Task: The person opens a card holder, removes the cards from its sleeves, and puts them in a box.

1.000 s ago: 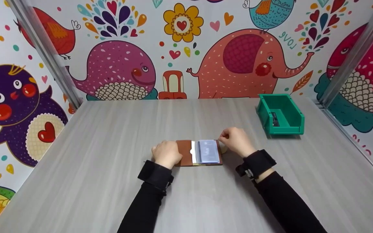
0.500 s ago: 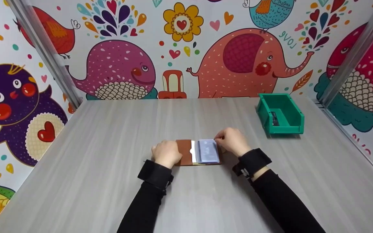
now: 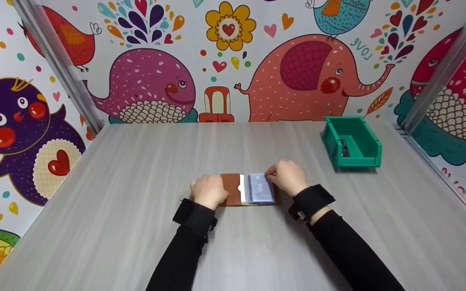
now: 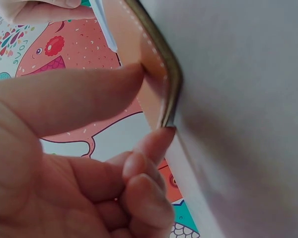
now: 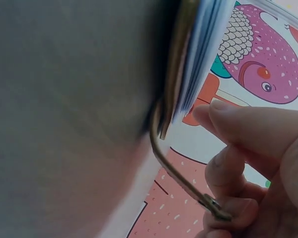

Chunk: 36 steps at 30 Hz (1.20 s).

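An open brown leather card wallet [image 3: 230,190] lies on the table in the head view, its clear plastic card sleeves [image 3: 260,190] on the right half. My left hand [image 3: 208,191] grips the left cover, and the left wrist view shows the thumb inside and the index finger [image 4: 159,144] at the outer edge. At the top right corner of the sleeves is my right hand [image 3: 289,177], fingers curled. In the right wrist view its thumb and index tips come together right beside the sleeve edges [image 5: 196,64]. A strap with a metal snap [image 5: 213,207] lies against its lower fingers.
A green plastic bin [image 3: 352,142] with a small dark item inside stands at the back right. Cartoon-printed panels [image 3: 152,85] border the table [image 3: 136,169] behind and at both sides.
My right hand has moved left from beyond the wallet's right edge to the top right corner of the sleeves. The left hand keeps its hold on the cover.
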Motion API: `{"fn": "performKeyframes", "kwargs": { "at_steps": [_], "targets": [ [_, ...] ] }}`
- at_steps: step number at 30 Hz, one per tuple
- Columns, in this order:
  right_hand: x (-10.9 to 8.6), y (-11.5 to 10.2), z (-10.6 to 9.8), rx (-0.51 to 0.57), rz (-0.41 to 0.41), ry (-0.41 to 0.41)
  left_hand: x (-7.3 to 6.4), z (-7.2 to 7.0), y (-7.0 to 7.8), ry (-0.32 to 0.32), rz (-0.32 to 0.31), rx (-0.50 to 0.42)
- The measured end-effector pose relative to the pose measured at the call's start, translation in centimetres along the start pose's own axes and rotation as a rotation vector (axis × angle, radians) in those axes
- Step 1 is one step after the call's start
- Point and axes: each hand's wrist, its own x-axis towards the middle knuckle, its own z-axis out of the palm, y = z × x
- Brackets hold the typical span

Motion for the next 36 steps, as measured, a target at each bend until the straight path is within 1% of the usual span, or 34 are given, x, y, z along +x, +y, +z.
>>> {"fn": "performKeyframes", "kwargs": {
  "at_steps": [4, 11, 16, 19, 27, 33, 36],
  "targets": [
    [-0.06, -0.07, -0.09, -0.013, 0.001, -0.006, -0.08, -0.05, 0.06, 0.010, -0.002, -0.001],
    [-0.28, -0.09, -0.17, -0.051, -0.062, 0.016, -0.10, -0.19, 0.07, 0.018, -0.002, -0.004],
    [-0.32, -0.03, -0.07, -0.061, -0.077, 0.021, -0.05, -0.15, 0.11, 0.016, -0.005, -0.006],
    [-0.37, 0.02, -0.05, -0.056, -0.083, 0.023, -0.04, -0.12, 0.11, 0.013, -0.005, -0.009],
    [-0.63, 0.01, 0.00, -0.039, -0.129, 0.032, -0.06, -0.14, 0.16, 0.007, -0.005, -0.010],
    [-0.73, -0.24, 0.08, -0.019, -0.116, 0.010, -0.01, -0.06, 0.08, 0.007, 0.002, -0.012],
    [-0.79, -0.34, 0.18, -0.017, -0.129, 0.009, 0.02, 0.00, -0.02, 0.007, 0.005, -0.009]
  ]
}}
